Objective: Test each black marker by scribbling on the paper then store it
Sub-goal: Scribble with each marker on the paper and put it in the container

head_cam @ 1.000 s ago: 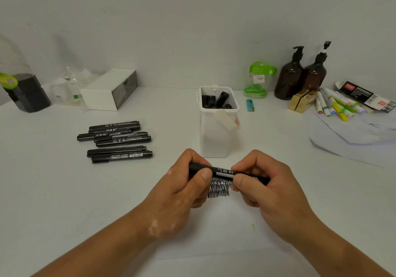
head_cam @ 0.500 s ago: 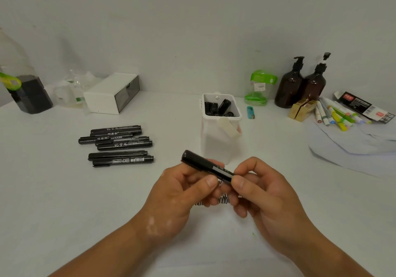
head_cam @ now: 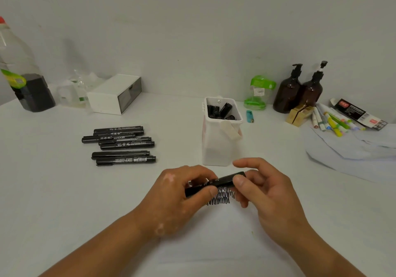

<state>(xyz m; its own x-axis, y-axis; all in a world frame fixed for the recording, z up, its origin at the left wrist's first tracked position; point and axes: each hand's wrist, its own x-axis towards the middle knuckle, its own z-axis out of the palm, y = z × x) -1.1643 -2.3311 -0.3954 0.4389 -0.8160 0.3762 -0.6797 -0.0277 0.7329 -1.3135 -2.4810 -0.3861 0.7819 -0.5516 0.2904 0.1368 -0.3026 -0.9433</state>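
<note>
Paper (head_cam: 214,240): nearest; scribbles (head_cam: 220,199) sit at its far edge, under the hands.
Marker (head_cam: 222,181): held roughly level just above the scribbles.
Left hand (head_cam: 177,195): pinches the marker's left part.
Right hand (head_cam: 263,193): pinches the right end, forefinger lifted clear.
Tub (head_cam: 216,148): just beyond the hands; stored markers (head_cam: 220,110) stand inside.
Loose markers (head_cam: 120,143): far left, in a row.
Progress: judged partway; held marker due for storing, loose markers left to test.

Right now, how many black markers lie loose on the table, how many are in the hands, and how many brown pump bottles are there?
Loose black markers: 7
Held black marker, in left hand and right hand: 1
Brown pump bottles: 2
Total: 10
</note>
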